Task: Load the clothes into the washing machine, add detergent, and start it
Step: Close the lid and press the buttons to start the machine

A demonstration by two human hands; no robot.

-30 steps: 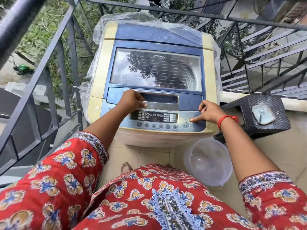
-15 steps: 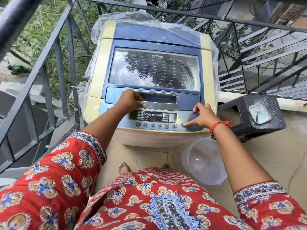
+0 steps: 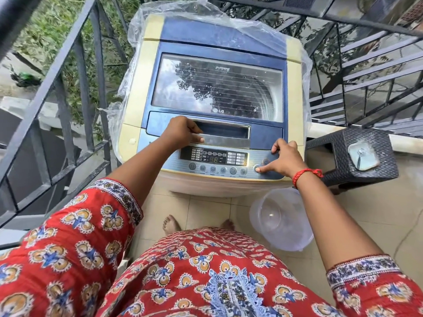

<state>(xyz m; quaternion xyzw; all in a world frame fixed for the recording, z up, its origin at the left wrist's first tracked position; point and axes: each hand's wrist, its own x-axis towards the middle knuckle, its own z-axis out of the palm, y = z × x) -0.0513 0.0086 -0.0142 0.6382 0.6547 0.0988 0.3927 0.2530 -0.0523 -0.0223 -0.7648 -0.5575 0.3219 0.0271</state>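
A blue and cream top-loading washing machine (image 3: 215,44) stands in front of me with its glass lid (image 3: 217,88) closed; the drum behind the glass looks dark and no clothes are discernible. My left hand (image 3: 180,132) rests curled on the lid's silver handle recess. My right hand (image 3: 280,160) lies on the control panel (image 3: 214,156), thumb tip pressing a round button at the panel's right end, below the red power button. The display shows lit digits and icons. No detergent is visible.
Clear plastic sheeting (image 3: 180,17) drapes the machine's back and sides. A dark woven stool (image 3: 338,161) with a small dish on it stands to the right. A clear plastic tub (image 3: 281,220) sits on the tiled floor. Black metal railings (image 3: 68,92) close off the left and back.
My right hand shifted left along the panel, from a forefinger press near the power button to a thumb press on the round button below-left of it. The display now shows lit digits. My left hand stayed put.
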